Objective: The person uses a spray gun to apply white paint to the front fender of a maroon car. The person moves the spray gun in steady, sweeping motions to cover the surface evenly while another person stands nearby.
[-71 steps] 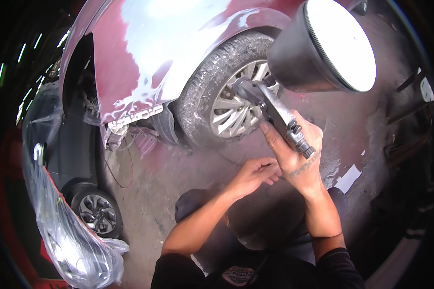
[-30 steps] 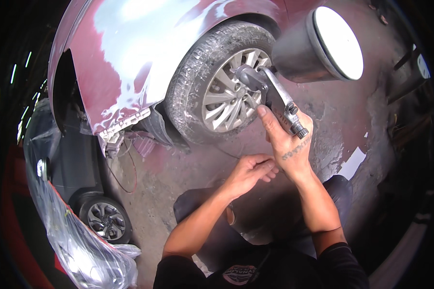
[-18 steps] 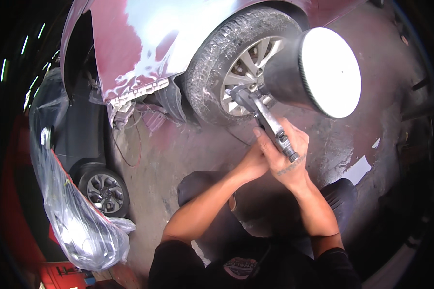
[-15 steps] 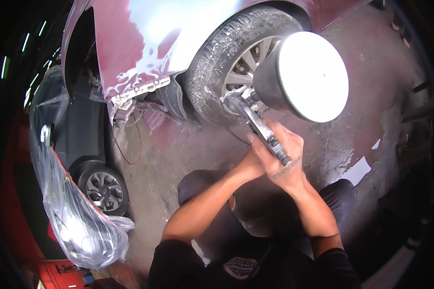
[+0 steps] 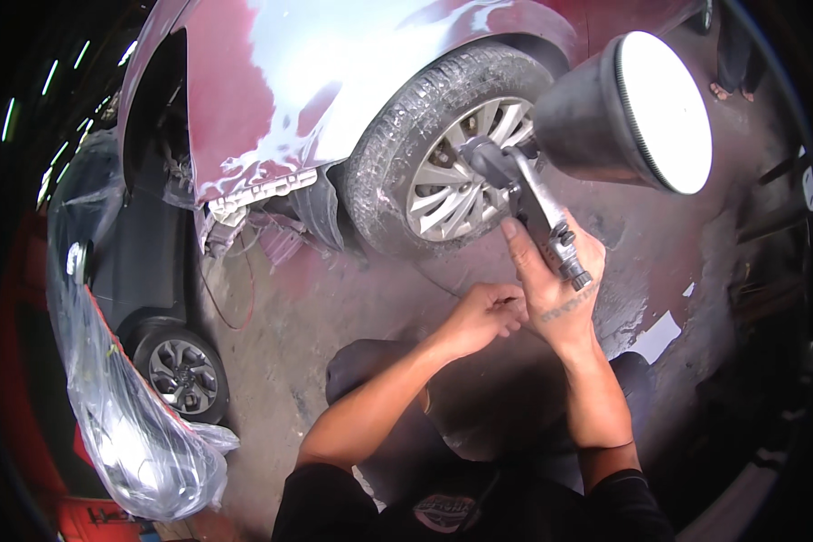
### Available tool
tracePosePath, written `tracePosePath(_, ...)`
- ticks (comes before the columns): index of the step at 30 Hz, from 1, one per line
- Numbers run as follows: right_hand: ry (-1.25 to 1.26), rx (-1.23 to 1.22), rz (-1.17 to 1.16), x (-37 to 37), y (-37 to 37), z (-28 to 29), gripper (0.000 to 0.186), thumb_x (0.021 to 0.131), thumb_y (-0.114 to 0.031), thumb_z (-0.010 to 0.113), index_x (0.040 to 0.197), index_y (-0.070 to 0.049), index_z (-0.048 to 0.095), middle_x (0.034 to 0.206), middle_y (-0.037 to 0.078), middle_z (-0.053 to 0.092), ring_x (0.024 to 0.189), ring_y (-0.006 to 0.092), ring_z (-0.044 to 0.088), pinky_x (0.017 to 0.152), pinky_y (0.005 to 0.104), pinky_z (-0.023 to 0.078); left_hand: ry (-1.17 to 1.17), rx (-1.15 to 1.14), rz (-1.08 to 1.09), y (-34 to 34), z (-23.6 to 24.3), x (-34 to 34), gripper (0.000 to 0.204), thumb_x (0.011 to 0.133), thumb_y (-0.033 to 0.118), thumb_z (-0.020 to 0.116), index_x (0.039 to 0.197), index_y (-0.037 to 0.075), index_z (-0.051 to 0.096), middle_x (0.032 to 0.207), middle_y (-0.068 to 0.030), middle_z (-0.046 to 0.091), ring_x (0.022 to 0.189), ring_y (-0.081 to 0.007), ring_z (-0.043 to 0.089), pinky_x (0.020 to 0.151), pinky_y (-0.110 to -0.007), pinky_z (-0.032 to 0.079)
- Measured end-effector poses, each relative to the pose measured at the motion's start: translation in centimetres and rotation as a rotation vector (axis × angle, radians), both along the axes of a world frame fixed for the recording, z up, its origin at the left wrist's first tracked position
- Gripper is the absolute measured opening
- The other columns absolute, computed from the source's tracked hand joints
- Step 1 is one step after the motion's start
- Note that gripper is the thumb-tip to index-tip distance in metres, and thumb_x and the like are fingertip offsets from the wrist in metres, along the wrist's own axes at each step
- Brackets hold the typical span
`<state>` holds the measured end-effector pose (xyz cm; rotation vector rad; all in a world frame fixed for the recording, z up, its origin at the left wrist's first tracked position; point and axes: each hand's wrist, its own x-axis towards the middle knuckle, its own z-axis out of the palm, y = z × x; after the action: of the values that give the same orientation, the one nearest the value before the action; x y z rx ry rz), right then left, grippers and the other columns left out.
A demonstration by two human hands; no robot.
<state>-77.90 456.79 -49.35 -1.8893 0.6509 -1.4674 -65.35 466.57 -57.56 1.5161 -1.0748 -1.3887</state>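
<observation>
My right hand [image 5: 551,303] is wrapped round the handle of a metal spray gun [image 5: 535,206], thumb along its side. A large dark paint cup [image 5: 580,122] with a round, bright white end [image 5: 676,113] is fixed to the gun and tilts up to the right. My left hand [image 5: 483,318] sits just left of my right wrist, its fingers curled together; whatever they hold, if anything, is hidden. Beyond the gun is a car wheel [image 5: 456,203] with a dusty tyre. Above it, the maroon car's body panel [image 5: 230,117] carries patchy pale grey-white areas.
A dark car [image 5: 144,244] under clear plastic sheeting [image 5: 126,406] stands at the left. A thin hose [image 5: 230,316] lies on the concrete floor [image 5: 280,361]. White paper [image 5: 655,337] lies to the right. At the far right a person's feet [image 5: 732,93] show.
My right hand has moved to the right with the spray gun, and the cup's white end has turned further rightward. My left hand has come out from behind the right, with its fingers now showing.
</observation>
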Motion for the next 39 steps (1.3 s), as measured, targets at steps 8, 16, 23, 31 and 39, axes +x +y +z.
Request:
tracePosePath(8, -0.064, 0.317, -0.045, -0.9, -0.6, 1.5, 0.021, 0.09, -0.006, 0.079, 0.107, 0.004, 0.072, 0.071, 0.012, 0.067, 0.059, 0.0195, 0.064, 0.057, 0.0314, 0.049, 0.002, 0.016, -0.019, 0.0, -0.3, -0.1, 0.033, 0.106, 0.024, 0.061, 0.129, 0.001, 0.07, 0.099, -0.0051, 0.073, 0.085, -0.012, 0.066, 0.072, -0.029, 0.056)
tracePosePath(16, -0.024, -0.055, 0.119, 0.4, 1.5, 2.1, 0.028, 0.083, -0.001, 0.08, 0.108, 0.003, 0.069, 0.085, 0.016, 0.071, 0.072, 0.0324, 0.073, 0.066, 0.0371, 0.058, -0.019, -0.117, 0.035, -1.2, -2.0, 0.3, 0.025, 0.105, 0.023, 0.062, 0.116, 0.001, 0.066, 0.099, -0.0041, 0.07, 0.085, -0.0106, 0.065, 0.073, -0.029, 0.055)
tracePosePath(23, -0.024, -0.027, 0.28, 0.8, 1.9, 2.3, 0.026, 0.085, -0.006, 0.079, 0.107, 0.005, 0.071, 0.079, 0.015, 0.07, 0.068, 0.0278, 0.071, 0.063, 0.0356, 0.053, -0.077, -0.486, 0.054, -2.6, 2.8, -1.8, 0.021, 0.101, 0.02, 0.063, 0.114, 0.003, 0.061, 0.113, -0.0071, 0.066, 0.103, -0.0155, 0.062, 0.088, -0.037, 0.052)
tracePosePath(31, -0.032, -0.038, 0.073, 0.3, -0.8, 3.1, 0.027, 0.091, -0.009, 0.078, 0.114, 0.005, 0.073, 0.07, 0.006, 0.063, 0.055, 0.0105, 0.057, 0.053, 0.0307, 0.045, 0.015, 0.02, 0.01, -1.7, -0.5, -0.2, 0.027, 0.105, 0.025, 0.062, 0.115, 0.001, 0.07, 0.097, -0.0029, 0.07, 0.085, -0.0106, 0.064, 0.072, -0.027, 0.053)
tracePosePath(39, -0.113, 0.243, -0.092, -1.5, -3.4, 2.2, 0.024, 0.098, -0.021, 0.075, 0.093, 0.002, 0.072, 0.062, 0.001, 0.061, 0.049, 0.0082, 0.052, 0.047, 0.0265, 0.038, 0.027, 0.066, -0.03, -1.5, -0.2, -0.4, 0.036, 0.107, 0.029, 0.062, 0.129, 0.002, 0.069, 0.103, -0.005, 0.072, 0.088, -0.0125, 0.065, 0.076, -0.029, 0.055)
